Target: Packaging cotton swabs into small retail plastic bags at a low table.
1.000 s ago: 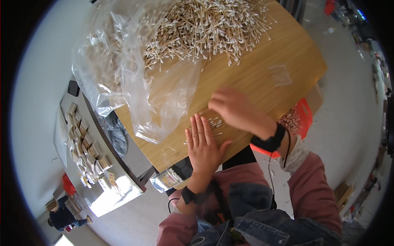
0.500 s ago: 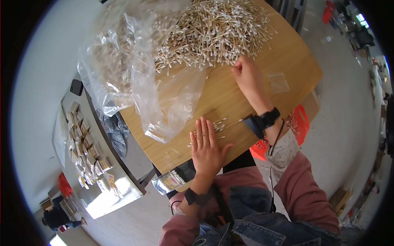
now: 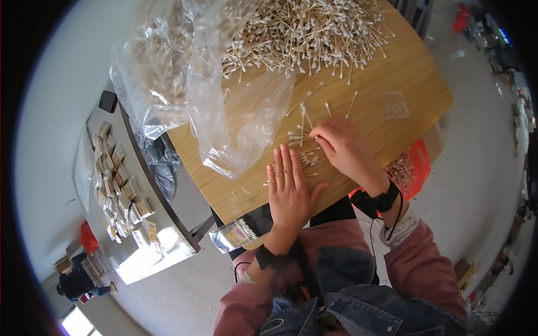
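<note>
My left hand point(image 3: 290, 196) lies flat on the wooden table point(image 3: 370, 112), fingers outstretched, over a few loose cotton swabs point(image 3: 307, 159) whose tips show past its edge. Just beyond its fingertips my right hand point(image 3: 347, 148) is closed in a pinch on several cotton swabs point(image 3: 297, 133), their white tips sticking out to the left. A few single swabs are strewn between the hands and the large heap of cotton swabs point(image 3: 314, 36) at the far side. Left of the heap spreads a clear plastic bag point(image 3: 241, 140) with more swabs inside.
A small clear sachet point(image 3: 395, 105) lies on the table's right. By its near edge is a filled pack of swabs point(image 3: 234, 234). A red bag point(image 3: 417, 168) hangs at the right. Another table point(image 3: 174, 246) at left holds small boxes point(image 3: 115, 190) and a phone point(image 3: 107, 102). A person point(image 3: 75, 283) is far lower left.
My right hand has come back from the heap's near edge toward my left hand, with swabs in its pinch. Several swabs now lie between heap and hands. My left hand stays flat.
</note>
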The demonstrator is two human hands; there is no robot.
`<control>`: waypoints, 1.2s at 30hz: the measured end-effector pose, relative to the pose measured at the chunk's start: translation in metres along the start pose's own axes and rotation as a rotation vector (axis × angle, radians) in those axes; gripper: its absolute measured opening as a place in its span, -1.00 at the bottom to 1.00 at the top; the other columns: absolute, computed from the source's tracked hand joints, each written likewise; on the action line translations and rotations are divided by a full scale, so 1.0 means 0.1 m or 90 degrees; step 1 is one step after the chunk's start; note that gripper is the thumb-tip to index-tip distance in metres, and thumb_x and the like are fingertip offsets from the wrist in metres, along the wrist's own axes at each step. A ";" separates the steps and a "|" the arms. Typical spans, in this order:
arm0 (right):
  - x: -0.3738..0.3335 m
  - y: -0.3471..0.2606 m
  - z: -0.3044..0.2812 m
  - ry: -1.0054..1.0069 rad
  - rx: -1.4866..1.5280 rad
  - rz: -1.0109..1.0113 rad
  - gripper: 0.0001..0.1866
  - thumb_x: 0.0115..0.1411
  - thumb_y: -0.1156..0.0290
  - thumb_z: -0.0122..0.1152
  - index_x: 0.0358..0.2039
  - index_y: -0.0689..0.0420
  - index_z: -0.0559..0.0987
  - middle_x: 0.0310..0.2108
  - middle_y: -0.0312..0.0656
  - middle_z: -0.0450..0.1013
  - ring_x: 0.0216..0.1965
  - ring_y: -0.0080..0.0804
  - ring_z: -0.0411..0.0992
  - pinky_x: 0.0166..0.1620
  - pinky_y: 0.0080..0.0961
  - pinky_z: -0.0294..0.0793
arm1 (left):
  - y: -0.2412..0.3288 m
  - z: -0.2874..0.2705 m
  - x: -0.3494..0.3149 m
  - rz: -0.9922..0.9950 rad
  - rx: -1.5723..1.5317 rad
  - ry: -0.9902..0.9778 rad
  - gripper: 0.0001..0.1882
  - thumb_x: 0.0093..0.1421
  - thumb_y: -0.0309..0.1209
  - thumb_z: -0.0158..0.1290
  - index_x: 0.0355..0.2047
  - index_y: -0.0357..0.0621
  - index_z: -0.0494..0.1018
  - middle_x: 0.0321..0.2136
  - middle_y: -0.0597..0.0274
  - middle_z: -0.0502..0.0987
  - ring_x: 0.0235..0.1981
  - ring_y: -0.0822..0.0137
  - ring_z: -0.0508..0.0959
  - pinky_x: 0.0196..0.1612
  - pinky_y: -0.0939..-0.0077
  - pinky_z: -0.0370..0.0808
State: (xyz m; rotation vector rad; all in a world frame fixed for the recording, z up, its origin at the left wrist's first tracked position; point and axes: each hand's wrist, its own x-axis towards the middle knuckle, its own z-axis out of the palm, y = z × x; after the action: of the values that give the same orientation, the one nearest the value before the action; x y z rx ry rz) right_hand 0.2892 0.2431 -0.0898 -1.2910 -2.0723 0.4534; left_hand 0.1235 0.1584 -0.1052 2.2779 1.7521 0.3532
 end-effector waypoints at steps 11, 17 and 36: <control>0.03 -0.01 0.07 -0.072 0.046 -0.058 -0.77 -0.01 0.64 0.29 -0.31 0.12 0.54 -0.27 -0.25 0.52 -0.15 -0.18 0.46 -0.08 -0.27 0.43 | -0.12 -0.07 0.06 -0.048 -0.161 0.141 -0.15 0.21 -0.14 0.18 0.32 -0.41 0.08 0.25 -0.29 0.21 0.29 -0.22 0.22 0.35 -0.07 0.10; 0.02 0.01 0.08 -0.049 0.033 -0.067 -0.78 -0.01 0.59 0.29 -0.32 0.12 0.52 -0.33 -0.23 0.47 -0.17 -0.16 0.44 -0.06 -0.24 0.41 | -0.20 -0.26 0.54 -0.184 -0.245 0.191 -0.83 0.20 -0.33 0.19 -0.32 -0.16 0.53 -0.41 0.19 0.58 -0.28 0.13 0.57 -0.09 0.25 0.39; 0.07 0.20 -0.03 -0.017 0.015 -0.054 -0.83 0.02 0.64 0.26 -0.37 0.15 0.49 -0.39 -0.18 0.46 -0.25 -0.10 0.44 -0.19 -0.25 0.43 | -0.34 -0.27 0.79 -0.285 -0.107 0.080 -0.77 0.03 -0.23 0.20 -0.40 -0.12 0.61 -0.40 0.12 0.63 -0.32 0.08 0.61 -0.21 0.27 0.49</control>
State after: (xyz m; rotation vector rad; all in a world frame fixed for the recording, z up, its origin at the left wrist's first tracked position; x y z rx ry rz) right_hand 0.3027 0.2587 -0.0972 -1.1847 -2.1291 0.4575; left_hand 0.1035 0.2444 -0.0881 1.7193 2.1353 0.5347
